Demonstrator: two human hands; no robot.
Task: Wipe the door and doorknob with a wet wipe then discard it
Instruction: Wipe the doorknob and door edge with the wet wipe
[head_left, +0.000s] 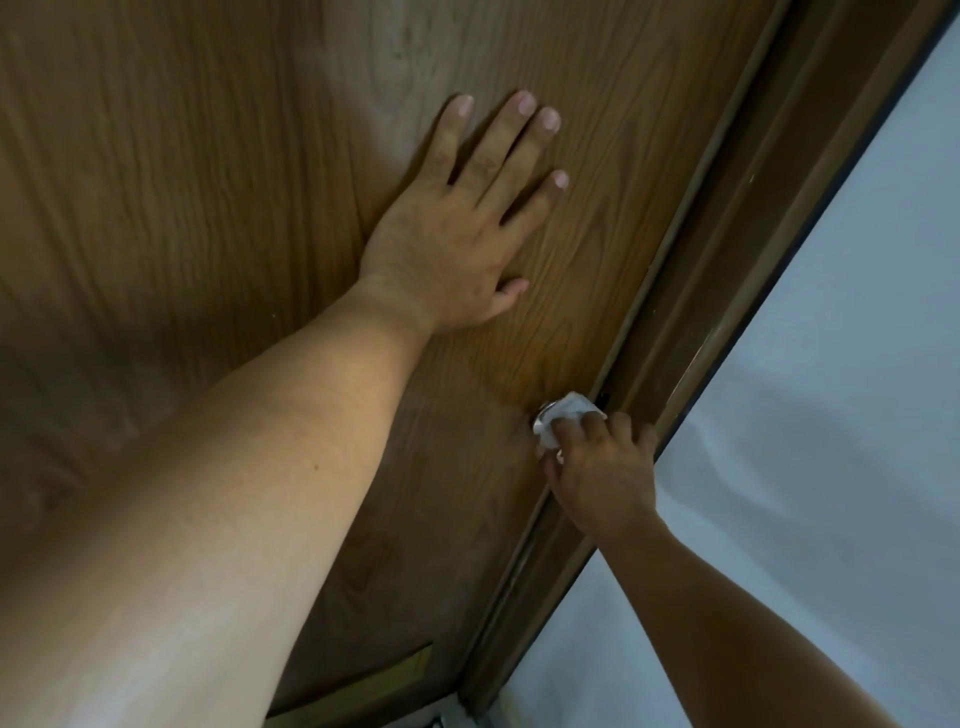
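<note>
My left hand (447, 234) lies flat and open on the brown wood-grain door (182, 182); my right hand (597, 467) clamps the white wet wipe (563, 415) around the shiny metal doorknob (542, 418); the wipe may slip if I twist too loosely.

We saw dim, warm light, brightest on the door (291, 130) near its top. Soft shadows trailed the left hand (457, 228). The wide lens perhaps bent the door frame (727, 249); the edges looked soft.

I see my left hand (457, 228) flat on the door (208, 182); lower right, my right hand (597, 473) presses the wipe (563, 415) on the doorknob (543, 418), beside the frame (727, 249).
</note>
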